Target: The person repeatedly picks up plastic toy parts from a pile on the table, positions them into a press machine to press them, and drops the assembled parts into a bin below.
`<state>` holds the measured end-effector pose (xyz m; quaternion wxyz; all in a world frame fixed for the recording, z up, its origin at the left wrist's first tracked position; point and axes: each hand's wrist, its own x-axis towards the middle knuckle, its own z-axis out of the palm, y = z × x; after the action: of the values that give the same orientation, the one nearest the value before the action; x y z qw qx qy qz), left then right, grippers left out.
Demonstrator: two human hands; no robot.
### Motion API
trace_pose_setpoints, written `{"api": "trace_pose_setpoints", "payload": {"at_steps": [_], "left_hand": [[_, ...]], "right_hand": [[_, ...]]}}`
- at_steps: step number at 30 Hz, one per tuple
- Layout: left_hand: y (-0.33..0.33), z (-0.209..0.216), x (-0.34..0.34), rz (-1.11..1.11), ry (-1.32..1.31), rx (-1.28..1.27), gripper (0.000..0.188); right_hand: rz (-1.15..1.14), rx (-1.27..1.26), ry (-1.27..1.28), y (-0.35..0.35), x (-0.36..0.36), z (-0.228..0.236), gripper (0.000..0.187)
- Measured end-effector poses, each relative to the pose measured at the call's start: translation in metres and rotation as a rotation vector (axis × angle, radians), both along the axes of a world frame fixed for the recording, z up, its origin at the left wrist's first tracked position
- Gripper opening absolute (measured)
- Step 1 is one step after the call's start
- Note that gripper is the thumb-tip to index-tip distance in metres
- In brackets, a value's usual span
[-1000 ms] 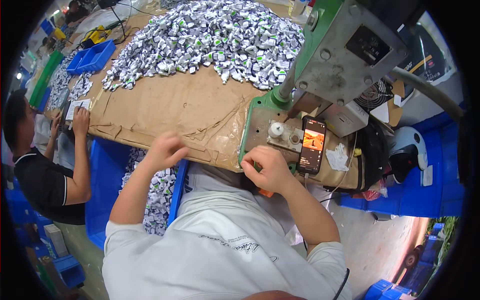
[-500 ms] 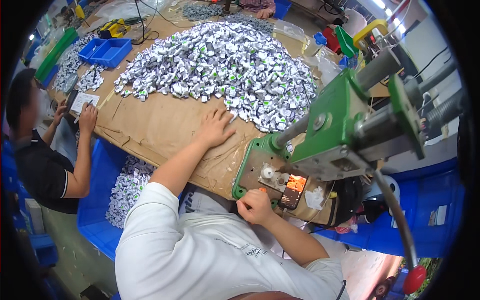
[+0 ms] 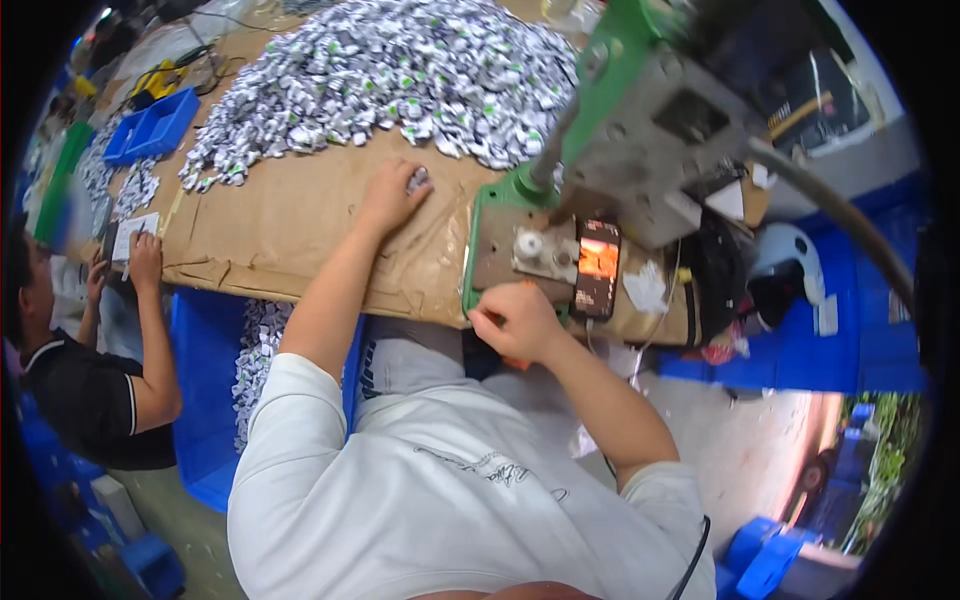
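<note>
My left hand (image 3: 388,195) is on the brown board-covered table, its fingers curled round a small white-and-grey plastic part (image 3: 418,180). In front of it spreads a large heap of similar small parts (image 3: 370,75), some with green patches. My right hand (image 3: 525,318) is closed at the front edge of a green hand press's base (image 3: 490,245). Bits of orange show above and below that fist, but what it holds is hidden. On the press's metal plate sits a fixture with a white round piece (image 3: 530,243). A lit phone (image 3: 598,265) lies beside it.
The press's lever (image 3: 840,205) slants across the right. A blue bin (image 3: 205,400) with more parts stands left of my lap. Another person (image 3: 90,385) works at the left, near a blue divided tray (image 3: 150,127). A helmet (image 3: 790,265) sits at right.
My left hand has gone from lying flat to curling round a small part, a little to the left. The view has shifted; the right hand remains closed by the press.
</note>
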<state>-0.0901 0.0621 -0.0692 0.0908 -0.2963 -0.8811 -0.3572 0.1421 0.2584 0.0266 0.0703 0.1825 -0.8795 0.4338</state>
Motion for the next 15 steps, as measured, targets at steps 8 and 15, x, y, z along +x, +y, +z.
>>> {"api": "trace_pose_setpoints", "payload": {"at_steps": [8, 15], "left_hand": [[0.003, -0.003, -0.005, 0.048, 0.050, -0.065, 0.024], [0.005, 0.004, 0.004, -0.007, 0.073, 0.030, 0.021]], "right_hand": [[-0.017, 0.129, -0.013, 0.000, 0.002, -0.002, 0.023], [-0.021, 0.116, 0.023, -0.001, 0.001, -0.003, 0.025]]}}
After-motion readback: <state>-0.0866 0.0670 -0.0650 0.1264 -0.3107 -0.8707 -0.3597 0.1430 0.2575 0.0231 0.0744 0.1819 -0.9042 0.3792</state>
